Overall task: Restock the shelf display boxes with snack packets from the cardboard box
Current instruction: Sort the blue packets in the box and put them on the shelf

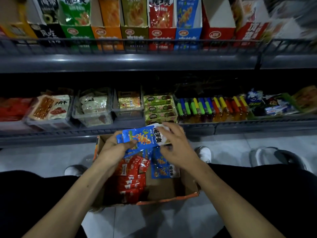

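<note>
An open cardboard box (187, 189) stands on the floor between my knees. Inside lie a stack of red snack packets (132, 179) and loose blue packets (162, 169). Over the box's far end my left hand (116, 148) grips a bunch of blue packets (142, 137), thumb across their front. My right hand (175, 145) holds the white right end of the same bunch, fingers curled over its top edge. On the upper shelf stands a row of display boxes; the blue display box (187, 36) holds matching blue packets, and the red display box (217, 34) to its right looks nearly empty.
A wire rail (137, 43) runs along the upper shelf's front. The lower shelf (240, 127) carries clear bins of snacks, green packets and coloured lighters (212, 107). My white shoes (204, 153) stand on the grey tiled floor beside the box.
</note>
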Demonstrator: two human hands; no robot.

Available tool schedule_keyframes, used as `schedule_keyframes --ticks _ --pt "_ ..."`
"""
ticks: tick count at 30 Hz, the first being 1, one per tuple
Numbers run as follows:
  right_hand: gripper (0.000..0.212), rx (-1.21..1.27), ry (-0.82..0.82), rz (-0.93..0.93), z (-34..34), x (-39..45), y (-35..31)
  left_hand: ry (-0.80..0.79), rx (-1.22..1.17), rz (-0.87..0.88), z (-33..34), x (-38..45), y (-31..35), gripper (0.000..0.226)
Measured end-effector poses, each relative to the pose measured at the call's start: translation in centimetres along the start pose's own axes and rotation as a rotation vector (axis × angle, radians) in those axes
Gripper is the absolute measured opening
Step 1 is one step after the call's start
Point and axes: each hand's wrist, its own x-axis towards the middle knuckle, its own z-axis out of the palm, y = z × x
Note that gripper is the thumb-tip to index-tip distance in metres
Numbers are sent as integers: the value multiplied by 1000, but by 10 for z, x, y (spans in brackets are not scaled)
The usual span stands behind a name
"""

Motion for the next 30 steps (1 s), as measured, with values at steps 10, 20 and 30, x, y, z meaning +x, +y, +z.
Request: schedule_keyframes --ticks 10,20,30 --pt "36 710 90 483 -41 21 -41 -259 174 148 3 -10 36 37" --pt "50 585 233 425 -82 58 -63 -356 421 218 9 -1 84 17" --pt "21 998 281 451 -66 68 -79 -190 330 333 37 7 91 11"
